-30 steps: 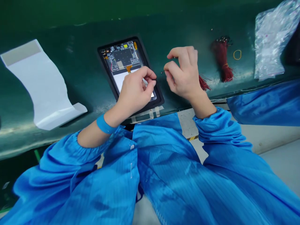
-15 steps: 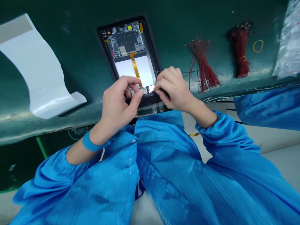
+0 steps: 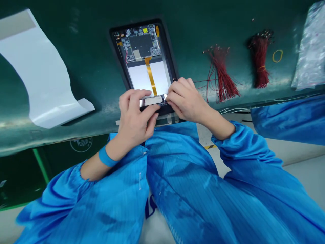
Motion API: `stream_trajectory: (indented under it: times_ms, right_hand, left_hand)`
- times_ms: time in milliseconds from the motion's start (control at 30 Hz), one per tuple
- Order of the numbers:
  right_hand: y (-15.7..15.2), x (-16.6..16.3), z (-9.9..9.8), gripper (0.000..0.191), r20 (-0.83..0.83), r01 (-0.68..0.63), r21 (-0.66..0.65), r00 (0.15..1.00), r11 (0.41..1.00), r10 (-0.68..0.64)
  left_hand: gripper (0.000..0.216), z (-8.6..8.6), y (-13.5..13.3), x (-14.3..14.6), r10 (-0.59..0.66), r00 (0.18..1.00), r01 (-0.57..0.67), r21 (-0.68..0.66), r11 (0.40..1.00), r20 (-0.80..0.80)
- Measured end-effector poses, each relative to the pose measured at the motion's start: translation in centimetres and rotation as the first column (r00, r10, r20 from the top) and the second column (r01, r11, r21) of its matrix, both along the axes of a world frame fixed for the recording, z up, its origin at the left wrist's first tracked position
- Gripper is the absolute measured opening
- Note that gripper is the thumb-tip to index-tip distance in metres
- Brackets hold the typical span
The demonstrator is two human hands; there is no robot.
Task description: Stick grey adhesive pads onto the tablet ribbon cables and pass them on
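Observation:
An opened tablet point(image 3: 157, 74) lies on the green mat, its circuit board point(image 3: 141, 45) and an orange ribbon cable point(image 3: 150, 76) exposed. My left hand point(image 3: 135, 117) rests over its lower left edge, thumb and fingers apart, around a pale strip point(image 3: 153, 100) at the bottom of the tablet. My right hand point(image 3: 186, 100) is at the lower right corner, fingertips pinched together. A thin red wire point(image 3: 200, 81) runs out from this hand, with one small end showing above the knuckles. What lies between the fingertips is mostly hidden.
Right of the tablet lies a loose bundle of red wires point(image 3: 223, 76), then a tied bundle point(image 3: 261, 61), a yellow rubber band point(image 3: 277, 56) and a clear plastic bag point(image 3: 309, 47). A curled white sheet point(image 3: 48, 78) lies at the left. The table's front edge runs close below the tablet.
My left hand has turned flatter and lowered its thumb toward the tablet's bottom edge, uncovering the pale strip. My right hand stays pinched at the corner. The view has shifted slightly.

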State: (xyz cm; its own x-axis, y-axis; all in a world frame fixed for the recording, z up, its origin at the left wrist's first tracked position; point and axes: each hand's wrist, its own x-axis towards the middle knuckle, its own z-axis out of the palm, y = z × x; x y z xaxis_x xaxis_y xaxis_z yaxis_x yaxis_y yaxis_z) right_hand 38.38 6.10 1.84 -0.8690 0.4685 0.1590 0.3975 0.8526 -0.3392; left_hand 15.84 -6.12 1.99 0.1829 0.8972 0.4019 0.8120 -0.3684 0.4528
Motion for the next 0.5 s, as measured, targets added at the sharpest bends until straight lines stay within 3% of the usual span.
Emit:
stream_trajectory:
  times_ms: [400,500]
  right_hand:
    - [0.1,0.0,0.1,0.034,-0.025,0.008,0.008,1.0,1.0,-0.007]
    - [1.2,1.0,0.8,0.031,-0.057,0.086,-0.018,0.995,0.996,-0.087]
  left_hand:
    - [0.031,-0.1,0.8,1.0,-0.005,0.993,-0.006,-0.101,0.995,-0.115]
    - [0.03,0.0,0.7,1.3,0.001,0.989,-0.02,-0.125,0.992,-0.15]
